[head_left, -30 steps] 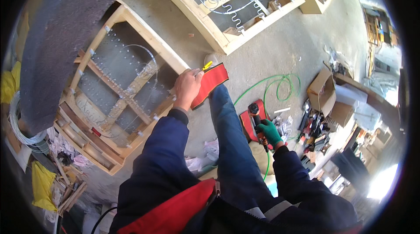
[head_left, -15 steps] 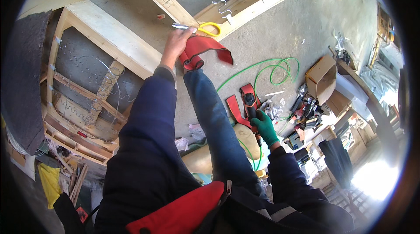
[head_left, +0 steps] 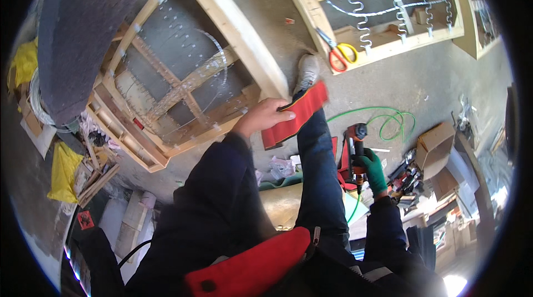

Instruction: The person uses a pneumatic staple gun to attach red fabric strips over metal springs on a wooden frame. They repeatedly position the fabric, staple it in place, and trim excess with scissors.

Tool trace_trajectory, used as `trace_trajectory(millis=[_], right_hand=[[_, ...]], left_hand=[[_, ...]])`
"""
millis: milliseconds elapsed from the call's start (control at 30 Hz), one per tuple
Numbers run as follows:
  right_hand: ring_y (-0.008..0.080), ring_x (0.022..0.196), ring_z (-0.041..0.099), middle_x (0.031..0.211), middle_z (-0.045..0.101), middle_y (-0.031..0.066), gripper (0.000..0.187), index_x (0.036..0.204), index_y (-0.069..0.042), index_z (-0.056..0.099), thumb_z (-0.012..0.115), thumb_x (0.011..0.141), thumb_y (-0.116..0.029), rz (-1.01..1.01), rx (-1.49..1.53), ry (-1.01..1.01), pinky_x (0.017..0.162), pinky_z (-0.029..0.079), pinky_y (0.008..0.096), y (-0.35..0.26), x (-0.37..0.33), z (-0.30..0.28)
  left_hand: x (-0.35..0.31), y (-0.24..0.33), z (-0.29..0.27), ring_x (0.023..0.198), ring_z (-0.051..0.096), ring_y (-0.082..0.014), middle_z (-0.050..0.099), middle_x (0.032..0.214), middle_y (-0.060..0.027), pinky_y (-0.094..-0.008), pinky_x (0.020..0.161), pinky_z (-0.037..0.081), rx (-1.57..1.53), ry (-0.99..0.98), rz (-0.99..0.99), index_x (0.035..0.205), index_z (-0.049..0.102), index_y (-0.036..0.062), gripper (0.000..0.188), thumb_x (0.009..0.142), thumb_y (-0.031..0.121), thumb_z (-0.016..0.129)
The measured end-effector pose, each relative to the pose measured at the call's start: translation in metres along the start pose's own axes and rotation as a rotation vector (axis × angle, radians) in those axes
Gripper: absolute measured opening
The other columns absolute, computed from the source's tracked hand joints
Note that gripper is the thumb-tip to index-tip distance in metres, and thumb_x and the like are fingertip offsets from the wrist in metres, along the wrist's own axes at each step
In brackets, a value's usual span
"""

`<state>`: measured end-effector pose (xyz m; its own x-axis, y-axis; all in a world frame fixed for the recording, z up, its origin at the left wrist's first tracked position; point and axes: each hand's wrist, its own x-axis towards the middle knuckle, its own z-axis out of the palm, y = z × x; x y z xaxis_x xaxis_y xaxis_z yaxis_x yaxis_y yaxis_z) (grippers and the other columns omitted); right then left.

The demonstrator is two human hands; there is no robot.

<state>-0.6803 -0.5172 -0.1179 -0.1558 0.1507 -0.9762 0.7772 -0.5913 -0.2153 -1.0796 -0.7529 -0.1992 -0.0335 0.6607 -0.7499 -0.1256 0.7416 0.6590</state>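
Note:
My bare left hand (head_left: pixel 262 117) is closed on a strip of red elastic webbing (head_left: pixel 303 112), pinched between thumb and fingers over my leg. The strip has dark edges, and its far end is blurred. In a green glove, my right hand (head_left: pixel 370 167) grips an orange and black staple gun (head_left: pixel 356 133) by its handle. A green air hose (head_left: pixel 354 208) runs down from the tool. More red webbing (head_left: pixel 343 158) hangs beside the staple gun. Scissors with red and yellow handles (head_left: pixel 337 56) lie on the corner of the far right wooden frame (head_left: pixel 408 50).
Another wooden frame (head_left: pixel 240 27) with wavy springs stands left, near my shoe (head_left: pixel 307 72). Coiled green hose (head_left: pixel 404 121) lies on the concrete floor. At right are an open cardboard box (head_left: pixel 435 145) and scattered scraps. A dark padded panel (head_left: pixel 75 47) rises at the left.
The scissors have left my left hand and now rest on the frame. That hand now holds the red strip flatter and nearer me. The view has swung left; my right hand still holds the staple gun.

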Motion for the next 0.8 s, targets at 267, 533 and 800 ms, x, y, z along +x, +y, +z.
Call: trace_trajectory(millis=[267, 533, 800], right_hand=[[0.017, 0.078, 0.071, 0.09, 0.072, 0.0063, 0.034, 0.125, -0.005, 0.066, 0.066, 0.107, -0.033, -0.018, 0.153, -0.132, 0.074, 0.058, 0.0322, -0.059, -0.019, 0.086], [0.0169, 0.072, 0.07, 0.084, 0.071, 0.0051, 0.034, 0.127, -0.007, 0.062, 0.071, 0.104, -0.03, 0.071, -0.028, -0.217, 0.067, 0.059, 0.0331, -0.1, -0.012, 0.166], [0.0171, 0.075, 0.071, 0.091, 0.071, 0.0075, 0.036, 0.131, -0.002, 0.06, 0.066, 0.102, -0.022, 0.185, -0.054, -0.342, 0.065, 0.06, 0.0305, -0.139, 0.003, 0.168]], left_hand=[[-0.14, -0.095, -0.124, 0.098, 0.071, -0.0302, 0.072, 0.107, -0.0211, -0.0416, 0.09, 0.055, -0.063, 0.557, -0.158, 0.123, 0.063, -0.0022, 0.038, 0.089, 0.013, 0.068], [-0.094, -0.185, -0.206, 0.126, 0.064, -0.0442, 0.069, 0.131, -0.0281, -0.0486, 0.105, 0.05, 0.305, 0.735, -0.242, 0.129, 0.066, 0.0002, 0.048, 0.092, 0.028, 0.059], [-0.072, -0.186, -0.213, 0.101, 0.072, -0.0409, 0.074, 0.106, -0.0254, -0.0464, 0.09, 0.054, 0.136, 0.673, -0.072, 0.113, 0.072, -0.001, 0.039, 0.1, 0.035, 0.066]])
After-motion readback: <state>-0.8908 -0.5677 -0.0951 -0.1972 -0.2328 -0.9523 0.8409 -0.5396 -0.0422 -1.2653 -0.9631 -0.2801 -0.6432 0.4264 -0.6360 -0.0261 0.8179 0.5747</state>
